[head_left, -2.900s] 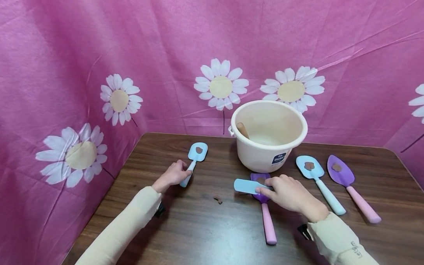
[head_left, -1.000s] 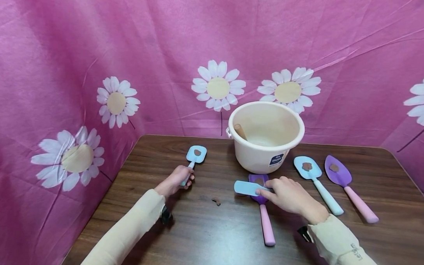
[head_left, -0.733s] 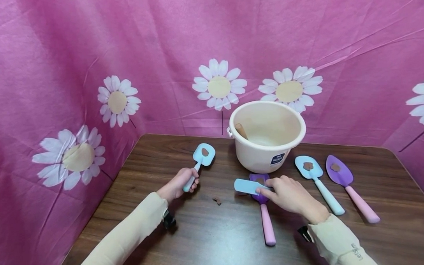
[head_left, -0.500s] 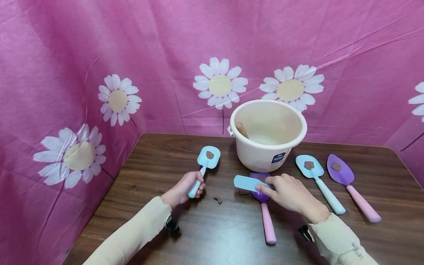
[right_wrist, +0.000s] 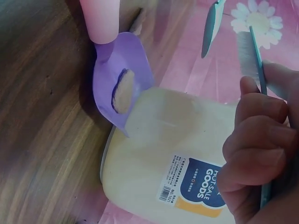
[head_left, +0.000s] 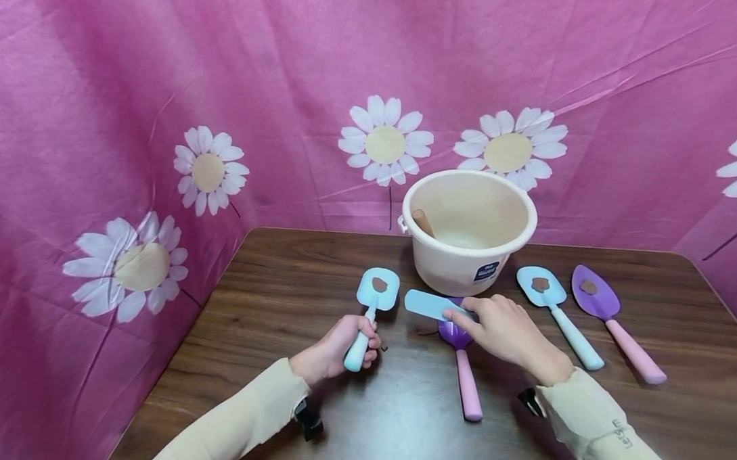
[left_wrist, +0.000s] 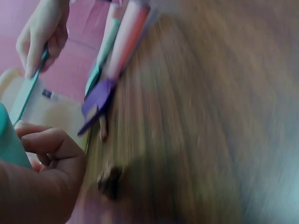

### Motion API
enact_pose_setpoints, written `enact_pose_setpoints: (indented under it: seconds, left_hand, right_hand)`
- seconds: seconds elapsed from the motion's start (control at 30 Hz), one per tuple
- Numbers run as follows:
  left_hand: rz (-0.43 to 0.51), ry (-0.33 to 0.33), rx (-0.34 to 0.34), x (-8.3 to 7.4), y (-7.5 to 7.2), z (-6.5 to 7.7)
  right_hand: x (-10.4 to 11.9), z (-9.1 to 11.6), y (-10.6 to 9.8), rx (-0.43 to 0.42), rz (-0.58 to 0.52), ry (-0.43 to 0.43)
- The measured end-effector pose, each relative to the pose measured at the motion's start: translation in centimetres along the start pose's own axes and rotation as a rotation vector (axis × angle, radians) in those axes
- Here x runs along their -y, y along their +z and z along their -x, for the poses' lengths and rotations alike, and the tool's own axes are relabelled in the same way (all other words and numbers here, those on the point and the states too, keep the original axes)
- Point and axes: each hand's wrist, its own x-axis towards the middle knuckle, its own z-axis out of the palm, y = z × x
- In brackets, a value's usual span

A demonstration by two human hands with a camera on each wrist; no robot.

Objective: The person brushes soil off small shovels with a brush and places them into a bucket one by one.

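Note:
My left hand (head_left: 348,346) grips the pale handle of a light blue toy shovel (head_left: 390,279), raised above the table, with a brown piece (head_left: 379,284) on its blade. My right hand (head_left: 506,330) pinches a light blue brush (head_left: 426,304); white bristles (right_wrist: 247,53) show in the right wrist view. Below the brush lies a purple shovel with a pink handle (head_left: 469,385). Its blade carries a brown piece (right_wrist: 124,91) and reaches the base of the cream bucket (head_left: 449,268). In the left wrist view, my left fingers (left_wrist: 53,144) curl round the handle.
To the right lie another light blue shovel (head_left: 570,331) and a purple shovel (head_left: 635,353), each with a brown piece. A wooden stick (head_left: 422,222) stands inside the bucket. Brown scraps (left_wrist: 110,179) lie on the wooden table (head_left: 273,281). A pink flowered cloth (head_left: 290,70) hangs behind.
My left hand took hold of the shovel by its handle, lifted it and brought it rightward and nearer, toward the brush. My right hand keeps the brush, tilting it slightly upward.

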Motion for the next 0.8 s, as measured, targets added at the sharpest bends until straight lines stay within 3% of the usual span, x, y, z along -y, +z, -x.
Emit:
enact_pose_setpoints:
  seconds: [0.27, 0.47, 0.8]
  left_hand:
    - [0.074, 0.007, 0.184, 0.8, 1.7, 1.0]
    - [0.145, 0.011, 0.259, 1.2, 2.6, 1.5]
    - [0.171, -0.015, 0.398, 1.6, 3.9, 2.2]
  right_hand:
    - [0.5, -0.1, -0.1, -0.053, 0.005, -0.01]
    - [0.8, -0.2, -0.1, -0.078, 0.005, -0.015]
    - [1.5, -0.4, 0.4, -0.069, -0.019, -0.064]
